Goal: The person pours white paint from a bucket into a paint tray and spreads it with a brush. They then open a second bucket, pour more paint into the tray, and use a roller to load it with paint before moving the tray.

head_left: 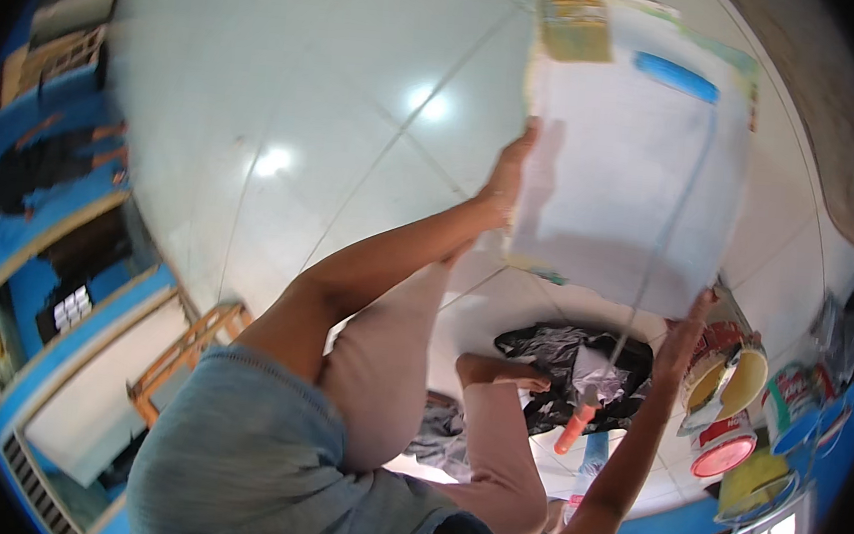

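Note:
A flat white board (pixel 620 172), its edges smeared with yellow and green, is held out over the floor between my two hands. My left hand (pixel 510 168) is closed on its left edge. My right hand (pixel 682 337) is closed at its lower right corner; the fingers are partly hidden. A wide yellow paintbrush (pixel 578 28) lies at the board's far left corner. Nearby rests a paint roller (pixel 676 77) with a blue sleeve. Its long thin wire runs down across the board, and its orange handle sticks out past the near edge, between my forearms.
Crumpled black plastic (pixel 551 352) lies below the board near my bare foot. Several paint buckets (pixel 729 386) stand at the right, close to my right forearm. Pale tiles (pixel 291 86) cover the floor. A wooden frame (pixel 184 358) and a standing person (pixel 43 172) are at the left.

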Demonstrator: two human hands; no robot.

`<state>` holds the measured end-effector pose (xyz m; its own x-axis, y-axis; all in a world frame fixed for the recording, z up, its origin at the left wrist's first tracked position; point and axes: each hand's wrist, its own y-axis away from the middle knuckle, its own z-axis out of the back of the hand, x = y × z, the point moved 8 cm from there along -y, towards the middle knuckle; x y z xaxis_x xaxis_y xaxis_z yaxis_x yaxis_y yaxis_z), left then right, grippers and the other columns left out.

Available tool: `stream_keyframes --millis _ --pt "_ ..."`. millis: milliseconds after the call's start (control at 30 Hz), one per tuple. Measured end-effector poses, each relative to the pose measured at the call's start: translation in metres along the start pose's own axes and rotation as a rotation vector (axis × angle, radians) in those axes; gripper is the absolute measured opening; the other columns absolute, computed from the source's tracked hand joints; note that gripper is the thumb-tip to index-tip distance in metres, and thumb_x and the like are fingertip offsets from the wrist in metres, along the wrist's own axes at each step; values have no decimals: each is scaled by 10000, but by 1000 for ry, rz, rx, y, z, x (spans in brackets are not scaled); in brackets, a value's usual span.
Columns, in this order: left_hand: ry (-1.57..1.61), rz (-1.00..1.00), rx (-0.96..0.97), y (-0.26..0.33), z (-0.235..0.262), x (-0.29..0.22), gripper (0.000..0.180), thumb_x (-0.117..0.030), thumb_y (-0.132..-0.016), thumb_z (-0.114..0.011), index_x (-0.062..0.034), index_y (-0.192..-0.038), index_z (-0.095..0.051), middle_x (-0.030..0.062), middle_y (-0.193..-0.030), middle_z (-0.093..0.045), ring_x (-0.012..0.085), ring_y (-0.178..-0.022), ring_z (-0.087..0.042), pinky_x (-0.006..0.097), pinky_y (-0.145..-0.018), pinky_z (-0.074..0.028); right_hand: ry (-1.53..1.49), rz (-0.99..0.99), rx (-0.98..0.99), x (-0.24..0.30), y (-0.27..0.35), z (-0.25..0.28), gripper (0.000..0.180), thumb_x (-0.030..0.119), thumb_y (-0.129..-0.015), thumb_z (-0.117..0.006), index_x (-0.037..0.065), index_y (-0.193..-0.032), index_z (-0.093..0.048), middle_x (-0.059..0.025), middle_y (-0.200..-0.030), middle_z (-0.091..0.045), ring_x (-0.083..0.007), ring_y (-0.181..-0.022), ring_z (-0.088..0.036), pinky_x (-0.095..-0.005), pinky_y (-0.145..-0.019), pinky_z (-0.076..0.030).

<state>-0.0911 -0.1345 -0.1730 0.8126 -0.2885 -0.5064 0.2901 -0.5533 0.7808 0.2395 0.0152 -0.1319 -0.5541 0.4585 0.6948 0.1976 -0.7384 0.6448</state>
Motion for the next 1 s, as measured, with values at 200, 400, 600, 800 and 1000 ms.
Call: stream_keyframes --millis 200,400,600,800,1000 --pt "-36 -32 -120 105 -12 -59 902 -714 -894 -381 -29 -1472 -289 134 -1443 -361 236 -1303 -336 370 -1094 -266 -41 77 -43 92 57 34 752 550 -980 -386 16 -1488 -234 -143 -1524 -252 -248 -1391 -274 -423 -1139 -209" --pt "87 -163 -268 233 7 -112 869 -688 -899 -424 26 -1391 -361 99 -1214 -495 182 -1098 -477 321 -951 -393 -34 45 136 222 141 26 711 505 -1001 -374 7 -1484 -219 -154 -1507 -279 -244 -1381 -284 -394 -1146 -209" --pt "353 -244 -363 389 -5 -209 765 -680 -892 -458 4 -1231 -488 -1 -880 -540 98 -783 -531 243 -681 -451 -59 152 428 383 234 -14 733 517 -981 -425 23 -1484 -225 -115 -1500 -289 -224 -1362 -302 -386 -1145 -213" --pt "423 -308 -520 490 48 -231 880 -692 -875 -460 51 -1343 -406 130 -1204 -509 222 -1123 -477 350 -937 -402 66 129 686 468 270 -64 713 498 -962 -482 49 -1473 -271 -66 -1526 -275 -207 -1396 -263 -394 -1144 -237" --pt "605 -362 -636 630 69 -294 900 -666 -893 -450 82 -1388 -372 196 -1350 -466 254 -1243 -442 349 -1049 -332 61 -24 842 521 326 -164 659 502 -968 -455 74 -1452 -328 -76 -1447 -411 -236 -1326 -392 -366 -1095 -321"
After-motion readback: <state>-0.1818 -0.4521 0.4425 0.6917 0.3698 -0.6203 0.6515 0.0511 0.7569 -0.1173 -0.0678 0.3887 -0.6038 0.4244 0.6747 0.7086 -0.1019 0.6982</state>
